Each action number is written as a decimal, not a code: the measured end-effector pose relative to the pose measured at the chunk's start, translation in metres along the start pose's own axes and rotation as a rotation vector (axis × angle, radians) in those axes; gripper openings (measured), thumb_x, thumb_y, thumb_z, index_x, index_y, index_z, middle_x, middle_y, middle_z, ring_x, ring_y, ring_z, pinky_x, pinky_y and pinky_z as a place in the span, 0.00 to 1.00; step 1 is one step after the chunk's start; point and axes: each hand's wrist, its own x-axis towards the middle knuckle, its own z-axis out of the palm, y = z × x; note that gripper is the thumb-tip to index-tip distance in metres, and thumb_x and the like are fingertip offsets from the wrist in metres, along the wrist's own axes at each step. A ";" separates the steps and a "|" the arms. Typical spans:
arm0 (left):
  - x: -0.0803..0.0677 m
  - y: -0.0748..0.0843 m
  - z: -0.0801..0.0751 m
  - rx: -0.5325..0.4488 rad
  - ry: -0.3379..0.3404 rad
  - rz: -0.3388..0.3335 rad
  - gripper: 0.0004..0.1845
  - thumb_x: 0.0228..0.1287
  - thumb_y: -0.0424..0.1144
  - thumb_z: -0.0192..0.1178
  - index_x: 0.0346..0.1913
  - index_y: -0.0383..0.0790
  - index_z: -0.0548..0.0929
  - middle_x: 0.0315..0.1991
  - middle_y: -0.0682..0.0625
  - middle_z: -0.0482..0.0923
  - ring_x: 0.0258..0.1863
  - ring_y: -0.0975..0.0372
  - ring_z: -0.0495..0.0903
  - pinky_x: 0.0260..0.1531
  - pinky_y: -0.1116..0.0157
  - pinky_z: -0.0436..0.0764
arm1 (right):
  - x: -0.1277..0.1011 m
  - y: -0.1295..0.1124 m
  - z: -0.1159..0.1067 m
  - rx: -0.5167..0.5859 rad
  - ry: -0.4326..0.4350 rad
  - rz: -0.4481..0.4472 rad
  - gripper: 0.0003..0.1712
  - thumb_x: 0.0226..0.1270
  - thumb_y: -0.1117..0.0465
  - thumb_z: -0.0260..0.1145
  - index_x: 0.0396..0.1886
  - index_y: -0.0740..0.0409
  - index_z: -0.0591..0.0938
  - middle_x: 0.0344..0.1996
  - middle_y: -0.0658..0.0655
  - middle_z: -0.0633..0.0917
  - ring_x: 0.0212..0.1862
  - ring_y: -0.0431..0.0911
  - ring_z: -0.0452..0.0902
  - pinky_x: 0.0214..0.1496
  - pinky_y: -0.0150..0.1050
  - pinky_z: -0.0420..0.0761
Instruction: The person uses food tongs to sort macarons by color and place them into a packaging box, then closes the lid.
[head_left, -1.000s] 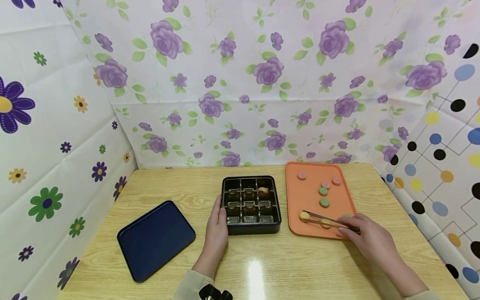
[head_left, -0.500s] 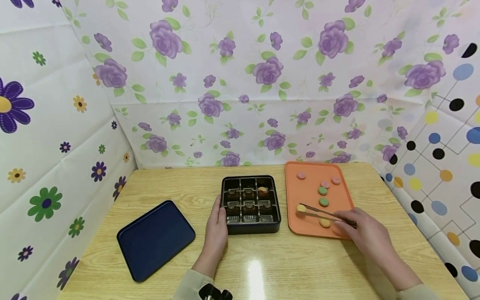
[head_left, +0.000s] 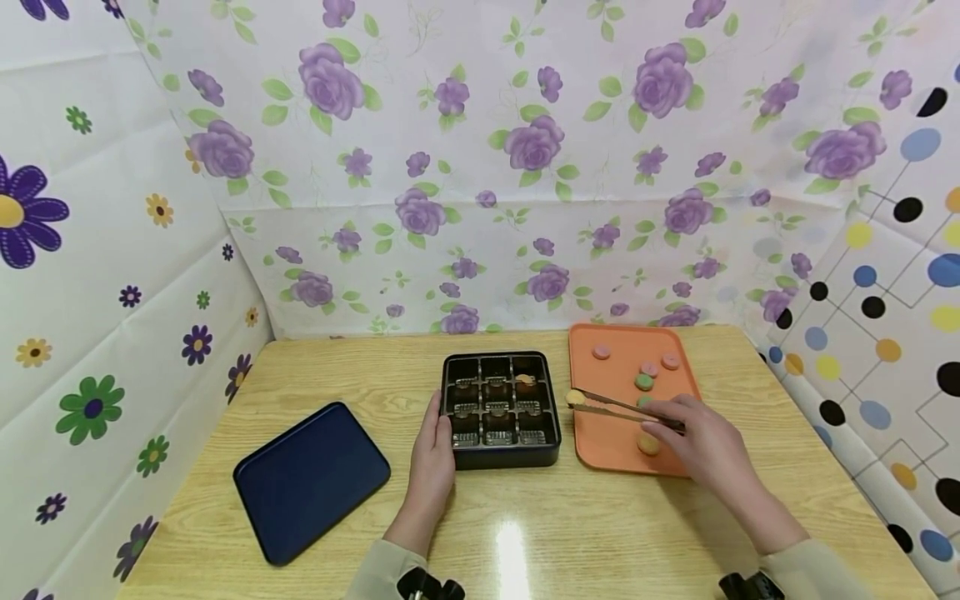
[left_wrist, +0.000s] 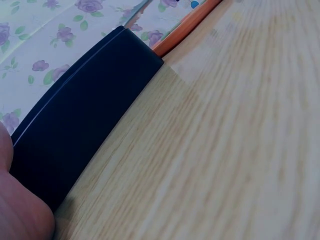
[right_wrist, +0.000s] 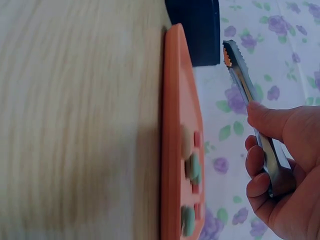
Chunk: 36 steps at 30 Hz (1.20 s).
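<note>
The right hand [head_left: 705,433] pinches a pair of metal tongs [head_left: 618,404] between thumb and curled fingers, and the serrated tips hold a yellow macaron [head_left: 575,397] that, seen from the head, lies over the near-left rim of the orange tray [head_left: 607,450]. The left hand [head_left: 435,454] lies with its fingers fairly straight along the left wall of the black nine-compartment box [head_left: 506,457], touching it rather than wrapped round it.

To carry this well, I would keep the squeeze light and even, since the macaron sits right at the tips and might slip or crack. The tips should clear the box wall before being lowered, and the tongs are best opened only once the macaron is down inside a compartment. A steady left hand should stop the box sliding if the tongs knock a divider. The far-right compartment already holds a similar piece [head_left: 527,379], so another one is the safer choice.

Only the head view shows the compartments and the dark blue tray [head_left: 311,483] off to the left. The right wrist view adds height: the tips stand well off the orange tray, about level with the box's top edge. The left wrist view shows the box's base flat on the wooden table [left_wrist: 210,150].
</note>
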 end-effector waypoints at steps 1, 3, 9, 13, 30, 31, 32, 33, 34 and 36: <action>0.000 0.000 0.000 0.000 0.003 -0.001 0.31 0.96 0.48 0.38 0.92 0.54 0.51 0.90 0.48 0.49 0.88 0.46 0.50 0.84 0.38 0.54 | 0.002 -0.002 0.001 0.008 -0.001 -0.004 0.15 0.77 0.56 0.78 0.59 0.48 0.94 0.37 0.44 0.82 0.30 0.40 0.71 0.29 0.38 0.69; 0.000 0.000 0.000 0.002 0.006 -0.001 0.31 0.96 0.48 0.39 0.92 0.55 0.51 0.90 0.47 0.49 0.88 0.46 0.50 0.83 0.38 0.54 | 0.005 -0.007 0.004 0.020 0.000 -0.012 0.15 0.76 0.56 0.78 0.59 0.48 0.94 0.38 0.44 0.83 0.32 0.39 0.74 0.30 0.38 0.71; 0.001 0.001 0.001 0.003 0.007 -0.004 0.30 0.96 0.47 0.39 0.92 0.56 0.52 0.90 0.49 0.49 0.88 0.47 0.50 0.84 0.40 0.54 | 0.015 -0.019 0.012 0.033 -0.005 -0.017 0.16 0.78 0.56 0.77 0.61 0.48 0.93 0.40 0.47 0.84 0.35 0.41 0.77 0.32 0.40 0.74; 0.000 0.001 0.000 0.000 0.005 -0.003 0.30 0.96 0.48 0.39 0.92 0.56 0.52 0.90 0.50 0.49 0.88 0.48 0.50 0.84 0.40 0.54 | 0.022 -0.025 0.017 0.031 -0.010 -0.002 0.16 0.78 0.54 0.77 0.61 0.46 0.93 0.44 0.50 0.87 0.38 0.44 0.81 0.35 0.42 0.76; -0.001 0.000 0.001 0.002 0.007 -0.003 0.30 0.96 0.47 0.39 0.92 0.53 0.52 0.90 0.50 0.49 0.88 0.48 0.50 0.84 0.40 0.53 | 0.037 -0.043 0.034 0.044 -0.041 0.017 0.15 0.76 0.55 0.78 0.59 0.47 0.94 0.40 0.48 0.83 0.32 0.41 0.74 0.29 0.41 0.73; -0.001 0.000 0.001 -0.001 0.005 -0.003 0.31 0.96 0.47 0.39 0.92 0.54 0.52 0.90 0.50 0.49 0.88 0.48 0.49 0.84 0.40 0.53 | 0.037 -0.044 0.034 0.041 -0.043 0.020 0.15 0.76 0.54 0.79 0.59 0.47 0.94 0.40 0.48 0.83 0.32 0.41 0.74 0.29 0.41 0.73; -0.001 0.000 0.001 -0.004 0.004 -0.003 0.31 0.96 0.47 0.39 0.92 0.54 0.52 0.90 0.50 0.49 0.88 0.48 0.49 0.84 0.40 0.53 | 0.038 -0.044 0.035 0.037 -0.046 0.022 0.15 0.76 0.54 0.79 0.59 0.47 0.94 0.40 0.48 0.83 0.32 0.41 0.74 0.29 0.41 0.73; -0.001 0.000 0.001 -0.007 0.003 -0.004 0.31 0.96 0.47 0.39 0.92 0.55 0.52 0.90 0.50 0.48 0.88 0.48 0.49 0.84 0.40 0.53 | 0.038 -0.045 0.036 0.032 -0.048 0.023 0.15 0.76 0.54 0.79 0.58 0.48 0.94 0.39 0.48 0.83 0.32 0.41 0.74 0.29 0.41 0.73; -0.001 0.000 0.001 -0.008 0.002 -0.004 0.31 0.96 0.47 0.39 0.92 0.55 0.51 0.90 0.50 0.48 0.88 0.48 0.49 0.84 0.40 0.53 | 0.039 -0.046 0.036 0.030 -0.051 0.024 0.15 0.76 0.54 0.79 0.58 0.48 0.94 0.39 0.48 0.83 0.31 0.42 0.74 0.28 0.41 0.72; -0.001 -0.001 0.001 -0.011 0.000 -0.003 0.31 0.96 0.47 0.39 0.92 0.55 0.51 0.90 0.50 0.48 0.88 0.48 0.49 0.84 0.40 0.53 | 0.040 -0.046 0.037 0.024 -0.056 0.025 0.15 0.76 0.54 0.79 0.58 0.48 0.94 0.38 0.48 0.83 0.30 0.42 0.73 0.28 0.41 0.72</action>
